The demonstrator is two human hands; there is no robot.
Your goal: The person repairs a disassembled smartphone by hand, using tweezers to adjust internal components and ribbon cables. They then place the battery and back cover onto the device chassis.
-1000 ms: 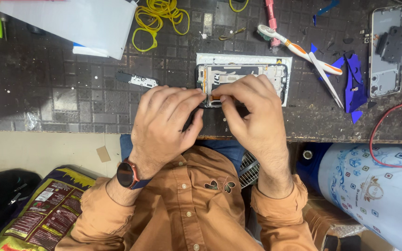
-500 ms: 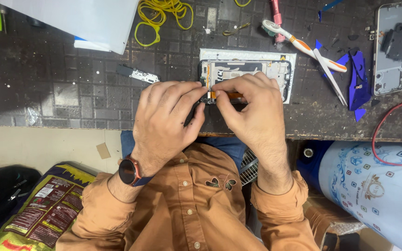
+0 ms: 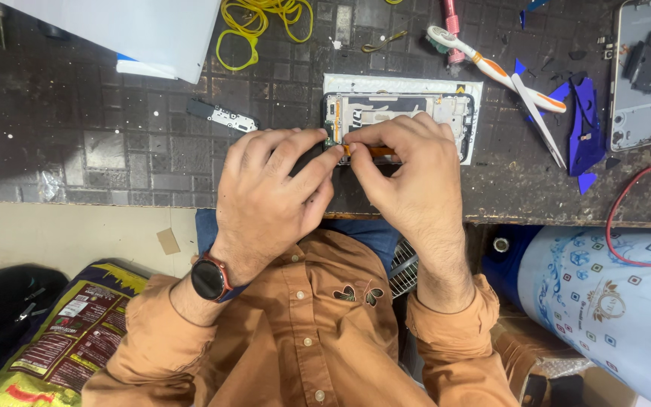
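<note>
Both hands are meeting over the opened rectangular phone frame (image 3: 397,113) lying on the dark tiled tabletop (image 3: 114,151): the right hand (image 3: 408,173) is pinching a thin orange pry tool (image 3: 371,151) against the frame's near edge, while the left hand (image 3: 273,188) is pressing its fingertips beside it, grasping nothing visible. Below the left wrist, a glossy yellow-and-maroon packet (image 3: 54,339) is lying; right of the right forearm, a blue-and-white patterned drum (image 3: 604,301) is standing.

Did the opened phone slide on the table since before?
No. The opened phone sits at the same spot relative to the yellow bands and the toothbrush; only the camera view shifted slightly.
</note>
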